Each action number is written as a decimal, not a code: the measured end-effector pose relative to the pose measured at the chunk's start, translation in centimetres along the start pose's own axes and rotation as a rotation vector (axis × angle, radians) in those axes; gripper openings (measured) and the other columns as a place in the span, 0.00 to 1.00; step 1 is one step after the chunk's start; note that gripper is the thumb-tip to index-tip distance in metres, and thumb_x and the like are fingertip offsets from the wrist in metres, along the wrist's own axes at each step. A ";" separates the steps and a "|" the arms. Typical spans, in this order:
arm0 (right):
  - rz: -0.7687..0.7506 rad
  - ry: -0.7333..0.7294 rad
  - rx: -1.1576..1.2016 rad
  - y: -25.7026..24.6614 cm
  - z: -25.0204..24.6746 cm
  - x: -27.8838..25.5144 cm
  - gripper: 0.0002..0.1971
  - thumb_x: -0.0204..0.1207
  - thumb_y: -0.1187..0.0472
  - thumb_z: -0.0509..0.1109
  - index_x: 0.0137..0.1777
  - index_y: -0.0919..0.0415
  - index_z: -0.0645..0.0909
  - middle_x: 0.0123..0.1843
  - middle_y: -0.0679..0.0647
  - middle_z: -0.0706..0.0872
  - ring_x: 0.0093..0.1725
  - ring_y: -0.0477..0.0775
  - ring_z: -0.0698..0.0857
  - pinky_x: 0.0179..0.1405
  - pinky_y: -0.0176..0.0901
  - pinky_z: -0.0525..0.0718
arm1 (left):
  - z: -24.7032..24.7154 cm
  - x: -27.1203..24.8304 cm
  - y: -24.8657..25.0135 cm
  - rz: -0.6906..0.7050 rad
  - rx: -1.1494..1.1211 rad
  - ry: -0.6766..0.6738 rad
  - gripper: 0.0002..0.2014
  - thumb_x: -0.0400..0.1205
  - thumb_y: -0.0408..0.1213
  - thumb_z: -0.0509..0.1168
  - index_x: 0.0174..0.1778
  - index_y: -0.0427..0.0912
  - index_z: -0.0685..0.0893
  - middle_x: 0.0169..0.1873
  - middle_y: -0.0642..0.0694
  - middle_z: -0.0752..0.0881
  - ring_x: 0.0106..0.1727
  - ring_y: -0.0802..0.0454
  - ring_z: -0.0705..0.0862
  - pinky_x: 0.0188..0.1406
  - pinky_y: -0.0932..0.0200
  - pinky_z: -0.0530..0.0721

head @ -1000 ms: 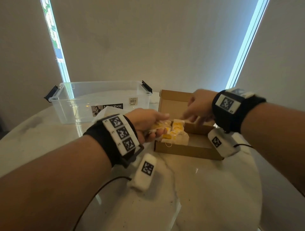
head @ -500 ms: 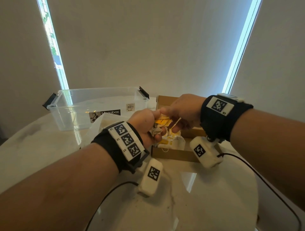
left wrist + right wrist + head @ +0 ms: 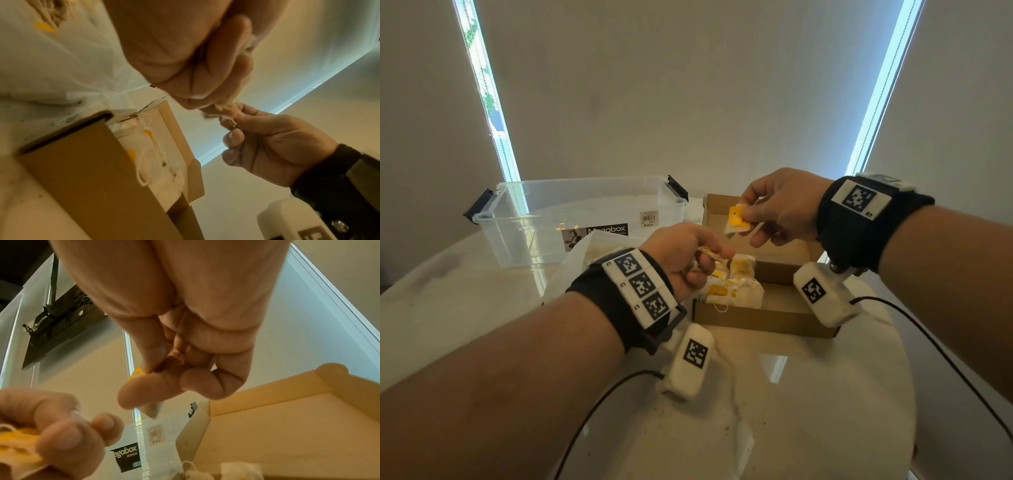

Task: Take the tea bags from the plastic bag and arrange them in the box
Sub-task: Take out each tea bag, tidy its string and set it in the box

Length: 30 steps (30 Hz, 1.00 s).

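A shallow cardboard box (image 3: 763,317) lies open on the table, with several white tea bags (image 3: 736,289) with yellow tags lined up at its left end. My left hand (image 3: 688,260) hovers over that end and grips a small bunch of tea bags and strings (image 3: 707,255). Above the box's far side my right hand (image 3: 774,214) pinches one tea bag by its yellow tag (image 3: 736,217); the same tag (image 3: 136,374) peeks out between thumb and fingers in the right wrist view. The clear plastic bag (image 3: 585,253) lies left of the box, behind my left wrist.
A clear plastic storage bin (image 3: 571,219) with black clips stands at the back left of the round marble table (image 3: 808,411). Cables (image 3: 599,407) trail from both wrist units across the tabletop. The box's right half (image 3: 787,298) holds nothing.
My right hand went to the bunch in my left hand, took one tea bag, and has now drawn up and to the right with it. The left hand stays over the box.
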State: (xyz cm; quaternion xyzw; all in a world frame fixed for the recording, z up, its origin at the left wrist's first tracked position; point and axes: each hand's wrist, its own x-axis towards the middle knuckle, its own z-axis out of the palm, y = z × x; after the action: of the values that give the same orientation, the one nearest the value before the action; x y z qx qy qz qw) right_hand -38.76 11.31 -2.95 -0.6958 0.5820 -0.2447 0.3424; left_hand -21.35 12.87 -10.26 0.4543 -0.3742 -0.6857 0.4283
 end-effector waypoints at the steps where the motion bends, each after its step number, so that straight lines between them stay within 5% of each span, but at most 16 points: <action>1: -0.011 -0.005 -0.027 0.0 -0.3 -0.1 0.04 0.83 0.64 0.71 0.54 0.59 0.86 0.45 0.58 0.94 0.33 0.51 0.91 0.37 0.44 0.86 | 0.0 0.0 0.1 -0.005 -0.013 -0.009 0.04 0.82 0.30 0.62 0.51 0.39 0.76 0.37 0.44 0.85 0.17 0.60 0.70 0.07 0.67 0.65; 4: -0.033 -0.047 -0.164 -0.1 -1.2 -0.3 0.05 0.82 0.67 0.72 0.51 0.57 0.87 0.44 0.57 0.92 0.34 0.50 0.91 0.39 0.46 0.86 | 0.0 0.2 0.4 0.002 -0.016 -0.043 0.04 0.84 0.38 0.65 0.48 0.44 0.76 0.27 0.50 0.78 0.16 0.60 0.68 0.07 0.67 0.63; 9: -0.053 -0.147 -0.293 -0.6 -2.4 -0.6 0.07 0.82 0.68 0.71 0.51 0.57 0.90 0.39 0.55 0.93 0.34 0.50 0.91 0.41 0.47 0.88 | 1.4 -0.5 0.3 0.097 0.275 -0.116 0.14 0.83 0.43 0.69 0.65 0.49 0.81 0.29 0.48 0.78 0.19 0.60 0.68 0.10 0.68 0.65; 12: -0.083 -0.128 -0.318 -0.6 -2.4 -0.5 0.06 0.80 0.67 0.74 0.50 0.57 0.90 0.39 0.55 0.94 0.34 0.48 0.91 0.42 0.45 0.89 | 2.7 -0.5 0.1 0.092 0.481 -0.088 0.14 0.82 0.48 0.71 0.58 0.45 0.88 0.27 0.50 0.78 0.20 0.59 0.68 0.14 0.66 0.65; 17: -0.086 -0.085 -0.372 0.1 -2.1 0.1 0.03 0.76 0.63 0.79 0.48 0.58 0.89 0.37 0.52 0.93 0.33 0.45 0.90 0.40 0.40 0.88 | 3.3 0.0 -0.3 0.128 0.597 0.047 0.13 0.79 0.48 0.74 0.51 0.43 0.88 0.30 0.48 0.81 0.22 0.56 0.71 0.18 0.63 0.68; 22: 0.048 -0.082 -0.591 2.0 -2.5 1.8 0.03 0.78 0.62 0.77 0.48 0.57 0.86 0.41 0.53 0.93 0.32 0.50 0.93 0.45 0.47 0.90 | 2.1 -1.0 0.7 0.113 0.909 0.078 0.13 0.81 0.44 0.73 0.54 0.39 0.86 0.33 0.45 0.85 0.24 0.55 0.75 0.22 0.62 0.73; 25: 0.136 -0.060 -0.722 3.4 -2.2 2.9 0.04 0.77 0.64 0.77 0.48 0.56 0.85 0.42 0.54 0.92 0.30 0.51 0.93 0.38 0.43 0.93 | 1.0 -1.5 1.4 0.102 1.102 0.131 0.11 0.79 0.41 0.74 0.53 0.39 0.85 0.33 0.45 0.88 0.24 0.55 0.77 0.21 0.64 0.74; 30: 0.209 -0.140 -0.765 4.4 -0.8 3.9 0.04 0.78 0.65 0.77 0.50 0.57 0.85 0.44 0.54 0.90 0.36 0.53 0.92 0.37 0.42 0.92 | 1.4 -1.6 0.4 0.096 1.491 0.117 0.15 0.79 0.41 0.75 0.60 0.43 0.84 0.46 0.45 0.89 0.43 0.51 0.88 0.40 0.61 0.86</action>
State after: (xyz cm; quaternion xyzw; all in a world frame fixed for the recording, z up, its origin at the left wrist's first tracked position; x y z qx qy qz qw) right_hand -41.36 6.95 -6.03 -0.7250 0.6741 0.0737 0.1205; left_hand -22.19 14.42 -8.99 0.6430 -0.7356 -0.2055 0.0559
